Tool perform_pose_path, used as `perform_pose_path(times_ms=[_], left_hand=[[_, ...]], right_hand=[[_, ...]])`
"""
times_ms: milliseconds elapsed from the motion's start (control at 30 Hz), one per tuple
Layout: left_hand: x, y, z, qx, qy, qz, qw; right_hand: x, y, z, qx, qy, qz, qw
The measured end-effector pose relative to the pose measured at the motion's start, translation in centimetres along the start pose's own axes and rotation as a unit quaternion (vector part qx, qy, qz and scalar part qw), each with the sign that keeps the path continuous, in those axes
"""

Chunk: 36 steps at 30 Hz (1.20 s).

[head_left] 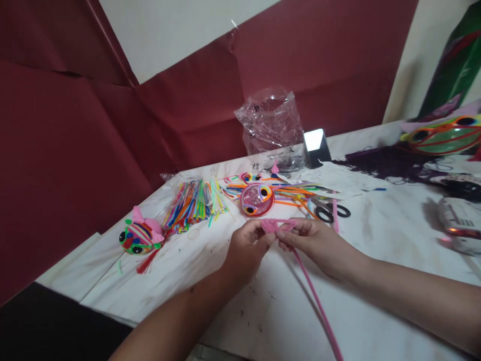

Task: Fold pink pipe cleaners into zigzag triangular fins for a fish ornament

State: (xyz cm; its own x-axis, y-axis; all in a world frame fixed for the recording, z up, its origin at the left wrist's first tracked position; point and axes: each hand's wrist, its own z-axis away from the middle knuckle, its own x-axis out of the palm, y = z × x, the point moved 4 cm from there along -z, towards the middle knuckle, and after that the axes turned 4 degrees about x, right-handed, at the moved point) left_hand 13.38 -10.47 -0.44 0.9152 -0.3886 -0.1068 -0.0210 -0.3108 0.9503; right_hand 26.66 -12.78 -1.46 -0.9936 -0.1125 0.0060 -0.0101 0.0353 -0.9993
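Pink cord [311, 288] is looped in several strands between my two hands, and its long tail hangs down toward the table's front. My left hand [246, 245] pinches the left end of the looped bundle. On the other side, my right hand [306, 238] grips the cord between thumb and fingers, close to my left fingertips. Just behind the hands lies a round pink-rimmed piece [248, 199] with orange, white and black eye shapes. Black-handled scissors [323, 214] lie beyond my right hand, partly covered by colourful strips.
A pink fish-like craft [141, 233] sits at the left, near a bundle of colourful sticks [195, 203]. Behind stand a clear plastic bag [270, 125] and a phone-like device [316, 146]. At the right are dark threads [379, 163], a green craft [447, 138] and a white device [460, 220].
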Motion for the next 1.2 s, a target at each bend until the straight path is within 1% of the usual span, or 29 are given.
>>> perform_pose_path(times_ms=[100,167,267,367,467,533,600,667,733,800,900,1000,1100,1200], left_hand=[[-0.7,0.4,-0.2,-0.01,0.04,-0.031,0.999],[-1.0,0.9,-0.3,0.002,0.046,-0.078,0.996],[-1.2,1.1,-0.6,0.013,0.019,-0.132,0.991],[-1.2,0.8,-0.7,-0.006,-0.016,-0.138,0.99],[-1.2,0.3,-0.8,-0.023,-0.023,-0.142,0.989],[-1.4,0.1,-0.8,-0.024,-0.009,-0.155,0.988],[-1.6,0.1,-0.8,-0.009,0.015,-0.178,0.984],[-1.8,0.2,-0.8,0.012,0.041,-0.206,0.978],[-1.8,0.4,-0.7,0.028,0.053,-0.224,0.973],[-1.7,0.5,-0.6,0.027,0.049,-0.215,0.975],[-1.4,0.6,-0.6,0.009,0.027,-0.169,0.985],[-1.3,0.4,-0.7,-0.021,0.015,-0.127,0.992],[-1.2,-0.1,-0.8,-0.061,0.017,-0.11,0.992],[-0.8,-0.6,-0.7,-0.088,0.007,-0.084,0.993]], right_hand=[[-0.2,0.1,-0.2,0.012,-0.005,0.033,0.999],[-0.2,0.3,-0.4,0.019,-0.011,0.059,0.998],[-0.3,0.7,-0.6,0.028,-0.027,0.076,0.996],[-0.3,0.9,-0.7,0.035,-0.046,0.074,0.996],[-0.5,0.9,-0.8,0.045,-0.037,0.085,0.995],[-0.7,0.8,-0.7,0.058,-0.015,0.101,0.993],[-0.8,0.7,-0.6,0.069,0.0,0.111,0.991],[-0.6,0.6,-0.5,0.069,-0.011,0.106,0.992],[-0.4,0.4,-0.4,0.062,-0.018,0.099,0.993],[-0.4,0.3,-0.3,0.047,-0.005,0.112,0.993],[-0.6,0.1,-0.2,0.005,0.023,0.161,0.987],[-0.6,-0.3,0.0,-0.05,0.029,0.231,0.971],[-0.5,-0.7,0.4,-0.118,0.045,0.326,0.937],[-0.4,-1.0,0.9,-0.216,0.064,0.407,0.885]])
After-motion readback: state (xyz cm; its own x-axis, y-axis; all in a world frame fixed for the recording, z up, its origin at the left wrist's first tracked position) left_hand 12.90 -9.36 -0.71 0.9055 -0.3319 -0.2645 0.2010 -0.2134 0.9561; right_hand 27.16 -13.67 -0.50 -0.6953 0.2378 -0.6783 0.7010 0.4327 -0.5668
